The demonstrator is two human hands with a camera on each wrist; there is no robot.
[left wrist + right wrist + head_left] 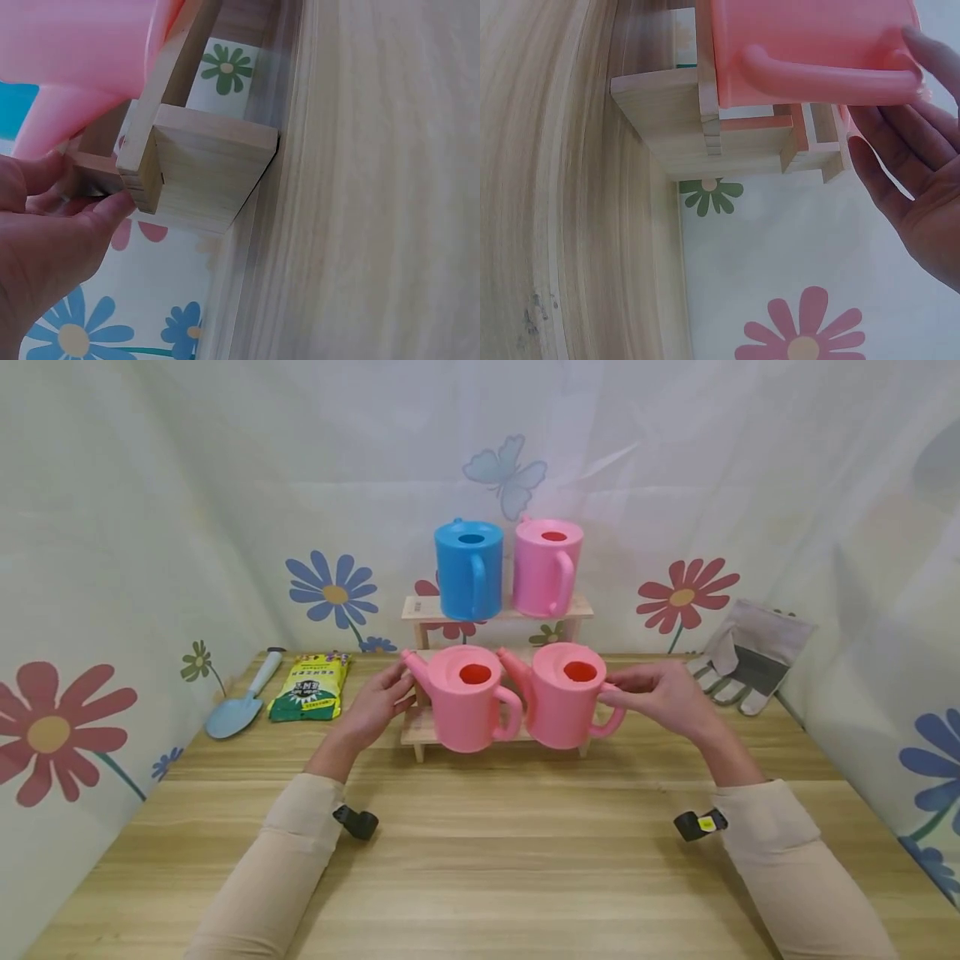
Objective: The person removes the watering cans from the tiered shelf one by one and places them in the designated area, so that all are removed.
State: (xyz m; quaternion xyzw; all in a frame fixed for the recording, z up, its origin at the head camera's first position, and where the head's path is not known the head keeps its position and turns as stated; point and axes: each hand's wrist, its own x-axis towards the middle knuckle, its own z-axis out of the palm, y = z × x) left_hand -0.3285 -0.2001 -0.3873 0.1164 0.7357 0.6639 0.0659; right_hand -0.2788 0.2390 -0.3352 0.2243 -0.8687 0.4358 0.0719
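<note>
Two coral-pink watering cans, a left one [467,714] and a right one [558,710], stand side by side on the lower step of a wooden stand [411,731]. On its upper step are a blue watering can [457,577] and a lighter pink watering can [536,577]. My left hand [377,703] is beside the left can's spout [67,112], its thumb by the end of the stand's step; contact with the spout is unclear. My right hand [663,693] pinches the top of the right can's handle [832,82] between thumb and fingers.
On the left lie a pale blue trowel [243,703] and a yellow-green packet [311,689]. A pair of grey-white gloves [753,652] leans at the right back. Flower-printed cloth [375,460] encloses the wooden table [517,860] behind and at both sides.
</note>
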